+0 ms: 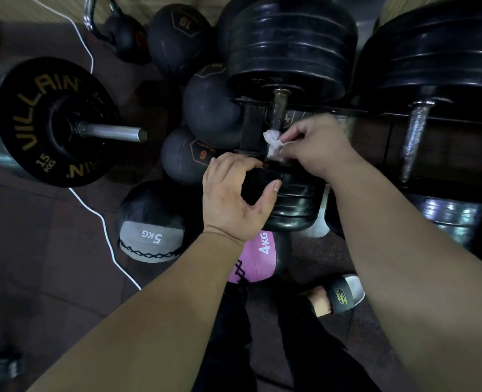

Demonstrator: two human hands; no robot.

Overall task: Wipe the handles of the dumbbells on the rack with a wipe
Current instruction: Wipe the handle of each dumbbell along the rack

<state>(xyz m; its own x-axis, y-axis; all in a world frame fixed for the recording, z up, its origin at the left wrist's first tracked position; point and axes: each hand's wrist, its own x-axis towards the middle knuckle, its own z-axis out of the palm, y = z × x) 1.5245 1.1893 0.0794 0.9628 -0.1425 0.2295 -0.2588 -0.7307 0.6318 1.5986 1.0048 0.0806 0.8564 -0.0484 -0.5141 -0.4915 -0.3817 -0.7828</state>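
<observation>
Crumpled white wipe (273, 145) is down at the near end of the black dumbbell's (293, 205) worn metal handle (280, 111), seemingly touching it. A second dumbbell (432, 52) lies alongside on the dark rack (375, 112).

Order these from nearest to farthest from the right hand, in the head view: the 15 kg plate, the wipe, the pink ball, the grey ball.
1. Wipe: pinched in the right hand itself.
2. Pink ball: below the hand, on the floor.
3. Grey ball: lower left.
4. Plate: far left, on its bar.
</observation>
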